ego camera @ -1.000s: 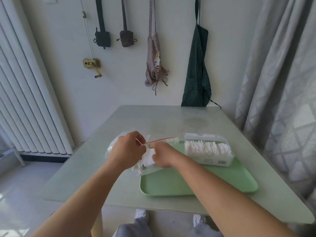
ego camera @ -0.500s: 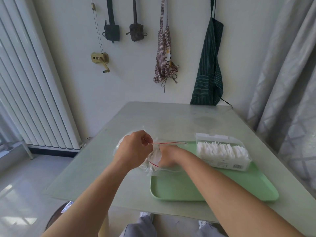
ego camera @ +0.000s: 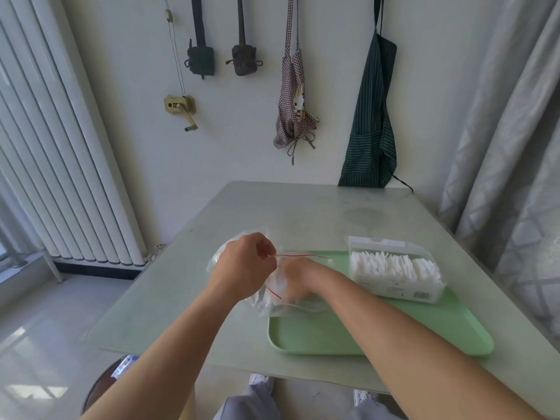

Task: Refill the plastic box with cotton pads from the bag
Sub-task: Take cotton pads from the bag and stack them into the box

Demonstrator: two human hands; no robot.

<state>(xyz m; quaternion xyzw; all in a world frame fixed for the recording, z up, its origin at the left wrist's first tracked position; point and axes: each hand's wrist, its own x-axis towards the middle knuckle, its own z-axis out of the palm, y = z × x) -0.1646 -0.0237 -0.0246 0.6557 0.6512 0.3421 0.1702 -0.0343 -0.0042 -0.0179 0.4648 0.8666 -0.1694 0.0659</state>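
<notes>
A clear zip bag (ego camera: pixel 274 294) with a red seal line lies on the table, overlapping the left rim of the green tray (ego camera: pixel 378 334). My left hand (ego camera: pixel 244 266) pinches the bag's upper lip and holds the mouth open. My right hand (ego camera: pixel 295 277) is pushed into the bag among white cotton pads; its fingers are hidden by the plastic. The clear plastic box (ego camera: pixel 394 272) stands on the tray to the right, lid off or back, with a row of upright cotton pads inside.
The grey table (ego camera: pixel 303 213) stands against a white wall with aprons and tools hanging above. A radiator (ego camera: pixel 60 147) is at the left and a curtain (ego camera: pixel 515 147) at the right. A round stool (ego camera: pixel 100 389) sits below the table's near-left edge.
My right hand has gone deeper into the bag while my left hand keeps the lip lifted. The camera view has shifted left, so the tray and box sit further right.
</notes>
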